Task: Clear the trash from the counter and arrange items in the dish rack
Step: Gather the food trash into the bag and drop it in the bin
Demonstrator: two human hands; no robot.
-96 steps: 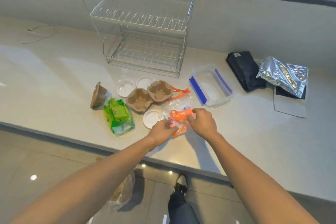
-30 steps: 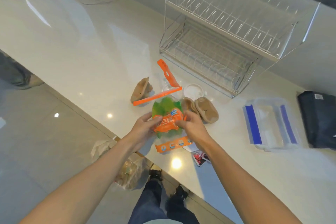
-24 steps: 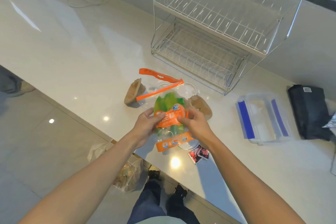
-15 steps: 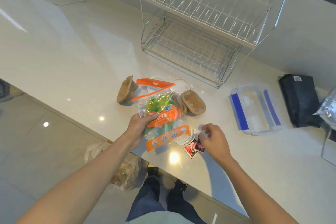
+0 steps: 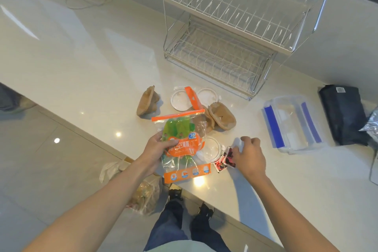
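My left hand [image 5: 154,150] grips a clear zip bag [image 5: 185,161] with orange trim, held just above the counter [image 5: 81,57] near its front edge. A green wrapper [image 5: 178,127] sits inside the bag. My right hand [image 5: 249,155] is down on the counter to the right, fingers curled, thumb pinching the small red-and-black sachets [image 5: 223,160]. The empty two-tier wire dish rack [image 5: 225,26] stands at the back.
Brown pulp cup holders [image 5: 148,101] [image 5: 223,116] and white lids [image 5: 180,100] [image 5: 212,147] lie behind the bag. A clear container with blue clips [image 5: 292,122], a black pouch [image 5: 343,114] and a foil bag [image 5: 373,120] sit at right. A plastic trash bag [image 5: 143,192] is on the floor.
The green wrapper went into the zip bag. My right hand let go of the bag and moved right, down onto the sachets. My left hand keeps the bag.
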